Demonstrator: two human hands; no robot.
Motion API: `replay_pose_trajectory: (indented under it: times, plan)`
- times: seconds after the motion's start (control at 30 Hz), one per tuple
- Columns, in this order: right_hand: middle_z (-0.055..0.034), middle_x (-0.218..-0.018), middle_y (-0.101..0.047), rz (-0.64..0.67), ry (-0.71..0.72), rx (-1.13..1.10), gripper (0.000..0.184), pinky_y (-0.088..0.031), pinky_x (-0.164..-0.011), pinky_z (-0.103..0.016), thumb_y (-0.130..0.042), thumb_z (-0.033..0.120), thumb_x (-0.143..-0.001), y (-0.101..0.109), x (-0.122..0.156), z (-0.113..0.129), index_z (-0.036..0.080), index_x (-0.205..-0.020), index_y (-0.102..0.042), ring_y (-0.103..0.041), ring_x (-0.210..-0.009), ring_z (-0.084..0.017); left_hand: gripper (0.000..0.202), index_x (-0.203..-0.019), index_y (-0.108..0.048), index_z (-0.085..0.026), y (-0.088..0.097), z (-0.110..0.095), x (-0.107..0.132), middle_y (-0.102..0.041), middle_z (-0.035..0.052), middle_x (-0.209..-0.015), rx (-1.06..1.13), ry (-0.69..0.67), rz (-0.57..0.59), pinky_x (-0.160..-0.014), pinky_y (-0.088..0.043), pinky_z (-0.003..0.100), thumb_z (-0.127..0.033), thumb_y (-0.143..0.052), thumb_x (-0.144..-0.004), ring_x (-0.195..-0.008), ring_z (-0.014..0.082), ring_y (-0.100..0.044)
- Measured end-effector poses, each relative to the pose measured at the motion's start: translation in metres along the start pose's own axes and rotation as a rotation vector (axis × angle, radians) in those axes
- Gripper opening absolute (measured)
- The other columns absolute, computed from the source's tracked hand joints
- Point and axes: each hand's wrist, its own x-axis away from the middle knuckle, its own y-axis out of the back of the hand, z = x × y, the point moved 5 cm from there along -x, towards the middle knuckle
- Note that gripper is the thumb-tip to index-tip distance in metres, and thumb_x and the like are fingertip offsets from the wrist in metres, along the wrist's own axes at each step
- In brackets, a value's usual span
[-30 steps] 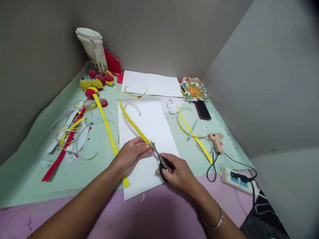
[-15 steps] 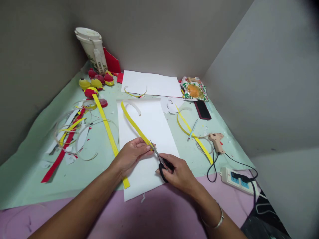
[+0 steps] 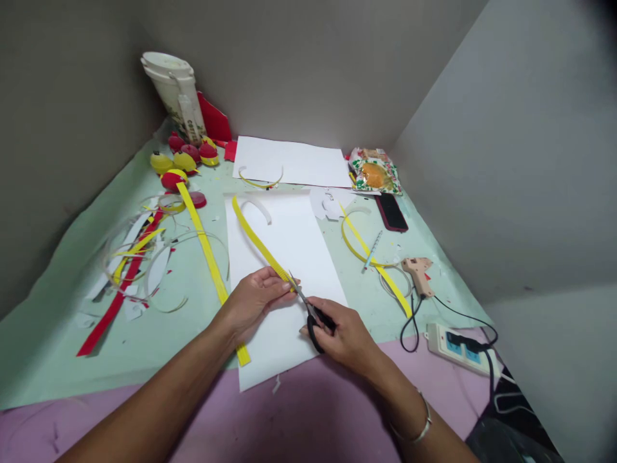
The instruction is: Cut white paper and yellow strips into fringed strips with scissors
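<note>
My left hand (image 3: 258,294) pinches the near end of a curved yellow strip (image 3: 258,240), which arcs away to the upper left. Fine cuts show along its edge close to my fingers. In my right hand (image 3: 344,331) is a pair of scissors (image 3: 313,316) with black handles, its blades at the strip's edge by my left fingertips. Below both hands lies a white sheet of paper (image 3: 299,241). A second, straight yellow strip (image 3: 205,249) passes under my left wrist and ends on the sheet's near left corner.
Left are paper scraps, a red strip (image 3: 116,312) and red and yellow ball shapes (image 3: 186,162) before a white bucket (image 3: 171,90). A glue gun (image 3: 418,273), power strip (image 3: 457,350), phone (image 3: 391,212), pen (image 3: 373,252) and snack packet (image 3: 376,172) lie right.
Both hands stay in nearly the same place, the scissor blades still at the strip's edge. The view has shifted very slightly.
</note>
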Motion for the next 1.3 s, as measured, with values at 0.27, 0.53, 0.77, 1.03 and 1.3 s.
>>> replay_pose_trajectory:
  times: [0.27, 0.53, 0.77, 1.03, 1.3]
  plan:
    - [-0.0034, -0.081, -0.065, 0.011, 0.045, 0.087, 0.032, -0.048, -0.069, -0.027, -0.062, 0.027, -0.084, 0.001, 0.000, 0.004, 0.020, -0.115, -0.066, -0.058, -0.069, -0.017, 0.014, -0.090, -0.068, -0.013, 0.001, 0.000, -0.001, -0.076, 0.0074, -0.088, 0.015, 0.007, -0.012, -0.080, -0.058, 0.024, -0.004, -0.070, -0.078, -0.080, 0.0135, -0.071]
    - [-0.0040, -0.080, -0.065, 0.014, 0.071, 0.109, 0.034, -0.048, -0.068, -0.026, -0.061, 0.027, -0.085, 0.001, 0.000, 0.003, 0.019, -0.118, -0.065, -0.059, -0.069, -0.017, 0.013, -0.089, -0.069, -0.013, 0.001, 0.000, 0.000, -0.076, 0.0073, -0.089, 0.017, 0.008, -0.021, -0.079, -0.058, 0.024, -0.005, -0.070, -0.078, -0.081, 0.0133, -0.071]
    - [-0.0054, -0.090, -0.071, 0.024, 0.027, -0.005, 0.033, -0.050, -0.073, -0.026, -0.059, 0.021, -0.085, 0.002, 0.000, 0.000, 0.020, -0.117, -0.067, -0.063, -0.077, -0.018, 0.013, -0.090, -0.068, -0.013, 0.001, 0.000, 0.000, -0.076, 0.0077, -0.092, 0.017, 0.017, -0.016, -0.082, -0.058, 0.025, -0.006, -0.070, -0.079, -0.083, 0.0136, -0.070]
    - [-0.0001, -0.075, -0.066, 0.027, -0.144, -0.111, 0.039, -0.045, -0.061, -0.023, -0.069, 0.030, -0.079, 0.006, -0.001, -0.006, 0.015, -0.115, -0.069, -0.055, -0.063, -0.013, 0.011, -0.089, -0.069, -0.013, 0.003, 0.002, -0.002, -0.074, 0.0071, -0.093, 0.034, -0.005, 0.036, -0.086, -0.057, 0.027, -0.013, -0.073, -0.079, -0.087, 0.0145, -0.069]
    - [-0.0006, -0.078, -0.067, 0.034, -0.070, -0.083, 0.038, -0.047, -0.063, -0.023, -0.067, 0.027, -0.079, 0.002, 0.000, -0.001, 0.017, -0.115, -0.069, -0.056, -0.064, -0.013, 0.014, -0.090, -0.070, -0.014, 0.004, -0.001, -0.002, -0.072, 0.0068, -0.093, 0.075, -0.010, 0.015, -0.079, -0.058, 0.026, -0.010, -0.074, -0.077, -0.083, 0.0139, -0.067]
